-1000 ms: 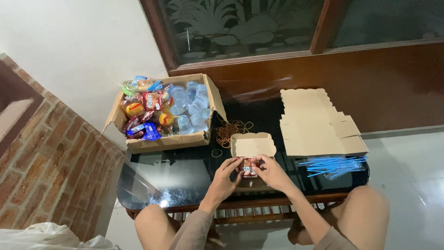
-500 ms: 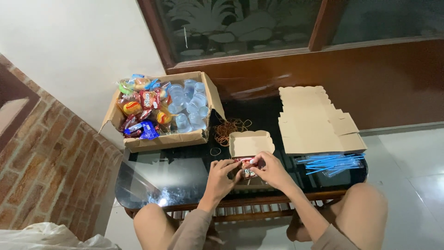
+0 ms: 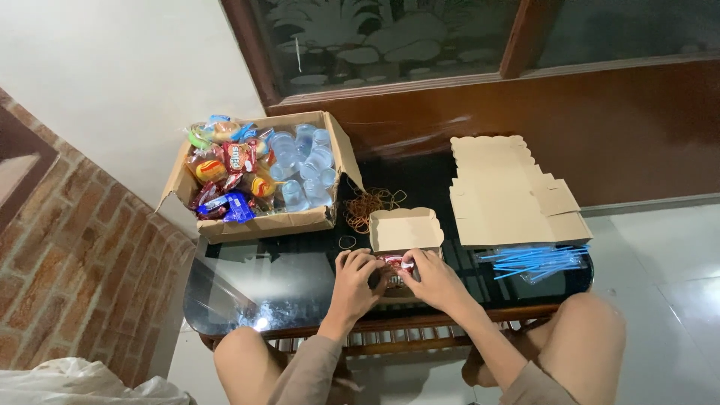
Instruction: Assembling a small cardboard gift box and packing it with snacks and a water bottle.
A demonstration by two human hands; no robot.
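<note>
A small red crinkly snack packet is being gripped by the left hand and right hand, at 6 o'clock of the open tan cardboard box on the glossy black glass table.

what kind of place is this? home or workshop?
Likely a home porch or entry, not a workshop: a low glass-topped table against a brick wall, a wooden door with frosted glass, tiled floor. Both hands work at a small open cardboard box.
</note>
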